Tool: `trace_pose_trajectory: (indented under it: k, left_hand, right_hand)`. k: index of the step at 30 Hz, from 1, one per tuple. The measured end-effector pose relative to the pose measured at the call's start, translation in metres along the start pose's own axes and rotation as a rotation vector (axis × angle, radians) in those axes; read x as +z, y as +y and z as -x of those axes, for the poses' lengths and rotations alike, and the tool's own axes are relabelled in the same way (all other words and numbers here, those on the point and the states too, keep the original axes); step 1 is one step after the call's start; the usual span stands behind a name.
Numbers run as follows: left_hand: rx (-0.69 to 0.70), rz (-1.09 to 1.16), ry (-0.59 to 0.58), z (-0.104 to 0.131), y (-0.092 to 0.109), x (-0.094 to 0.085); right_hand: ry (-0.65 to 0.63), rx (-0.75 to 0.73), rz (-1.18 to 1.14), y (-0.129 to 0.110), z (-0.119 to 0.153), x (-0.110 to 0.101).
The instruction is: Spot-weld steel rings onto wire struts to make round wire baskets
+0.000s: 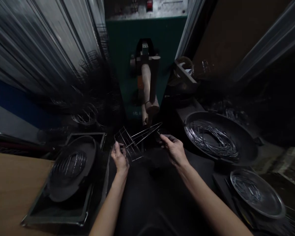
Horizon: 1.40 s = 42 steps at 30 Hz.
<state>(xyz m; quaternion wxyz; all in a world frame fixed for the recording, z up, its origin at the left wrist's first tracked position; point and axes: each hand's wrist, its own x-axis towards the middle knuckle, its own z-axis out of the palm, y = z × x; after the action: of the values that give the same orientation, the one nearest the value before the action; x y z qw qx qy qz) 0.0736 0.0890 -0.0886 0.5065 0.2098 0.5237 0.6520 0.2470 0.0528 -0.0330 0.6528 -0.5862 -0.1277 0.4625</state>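
Observation:
A wire frame [134,141] of thin crossed rods hangs in front of the machine's electrode arms [147,88], its narrow tip pointing up and right. At its left edge my left hand [119,156] is closed, thumb and fingers pinching the wire. Near the frame's tip, on the right, my right hand [173,147] is closed in a pinch; a short, thin wire piece seems to show at its fingertips, too small to make out fully.
A green machine [118,42] stands ahead. Bent wires lie in a large dark pan [248,147] at right and a metal bowl [275,205] nearer. At left, a black pan [61,191] of wire rings rests on a framed stand [56,219].

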Motion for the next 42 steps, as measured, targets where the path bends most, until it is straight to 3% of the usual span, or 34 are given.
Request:
trace_pose_trajectory:
  k: [4, 11, 18, 29, 42]
  left_hand:
    - [-0.021, -0.008, -0.023, 0.002, 0.000, -0.001]
    - [0.002, 0.001, -0.032, -0.004, -0.005, 0.001]
    - [-0.001, -0.005, -0.034, -0.005, 0.002, 0.007]
    - [-0.055, -0.010, -0.047, -0.006, 0.008, 0.016]
    - [-0.091, -0.034, -0.074, -0.009, 0.025, 0.021]
  right_hand:
    - [0.028, 0.073, -0.019, 0.012, -0.002, 0.002]
    - [-0.030, 0.095, -0.129, 0.007, 0.001, 0.023]
    - [-0.007, 0.186, -0.186, 0.005, 0.004, 0.030]
    - [-0.008, 0.163, -0.165, 0.001, 0.000, 0.035]
    - [0.030, 0.276, -0.251, -0.009, -0.005, 0.046]
